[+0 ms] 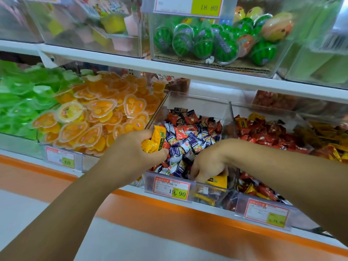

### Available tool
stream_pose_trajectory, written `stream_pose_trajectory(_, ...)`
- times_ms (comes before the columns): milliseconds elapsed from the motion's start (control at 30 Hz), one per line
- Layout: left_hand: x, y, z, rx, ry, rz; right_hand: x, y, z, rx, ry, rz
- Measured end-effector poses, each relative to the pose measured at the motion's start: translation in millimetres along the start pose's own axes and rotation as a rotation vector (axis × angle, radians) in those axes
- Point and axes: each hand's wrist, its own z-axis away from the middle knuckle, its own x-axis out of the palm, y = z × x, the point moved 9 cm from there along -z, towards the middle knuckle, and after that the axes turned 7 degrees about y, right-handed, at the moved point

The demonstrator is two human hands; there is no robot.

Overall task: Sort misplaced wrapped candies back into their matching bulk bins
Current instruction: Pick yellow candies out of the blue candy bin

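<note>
Shelved bins (278,59) line the wall; left hand (131,149) grips yellow candies (156,139), right hand (208,163) pinches a yellow candy (218,181) in the middle bin (195,102) (tag (172,188) reads 19.90).

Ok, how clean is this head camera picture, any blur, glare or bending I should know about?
Head view: sharpest at centre, where the left hand holds yellow candies and the right hand pinches a yellow candy in the mixed candy bin; edges smear, notably the green jellies and the top-left bin; the shelf edge bows slightly from the wide lens; light is even, little glare.
</note>
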Motion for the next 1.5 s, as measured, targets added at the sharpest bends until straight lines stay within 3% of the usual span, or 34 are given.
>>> stream_pose_trajectory(100,-2,-4,0,-0.018,0.023,-0.043,-5,-5,-2,-0.057,0.1,-0.064)
stream_pose_trajectory(300,0,13,4,0.021,-0.002,-0.046,-63,13,35,-0.126,0.518,-0.478)
stream_pose_trajectory(367,0,13,3,0.016,-0.001,-0.056,-70,18,42,-0.125,0.608,-0.482)
stream_pose_trajectory(433,1,15,1,0.04,0.016,-0.077,-78,23,53,-0.127,0.808,-0.492)
stream_pose_trajectory(567,9,15,-5,-0.005,0.048,-0.164,-74,50,101,-0.059,1.149,-0.784)
stream_pose_trajectory(833,76,106,-6,0.104,-0.088,0.103,-1,142,183,0.166,1.26,-1.129)
stream_pose_trajectory(1033,164,205,-5,0.305,-0.189,0.094,63,230,265,0.477,1.492,-1.031)
stream_pose_trajectory(1233,251,300,-29,0.508,-0.051,-0.234,98,323,303,0.782,1.657,-0.922)
stream_pose_trajectory(1333,300,320,-47,0.464,-0.119,-0.395,98,354,296,0.763,1.73,-0.904)
stream_pose_trajectory(1400,330,318,-56,0.436,-0.236,-0.383,98,367,286,0.735,1.734,-0.739)
stream_pose_trajectory(1500,355,312,-56,0.564,-0.319,-0.389,105,371,255,0.688,1.546,-0.506)
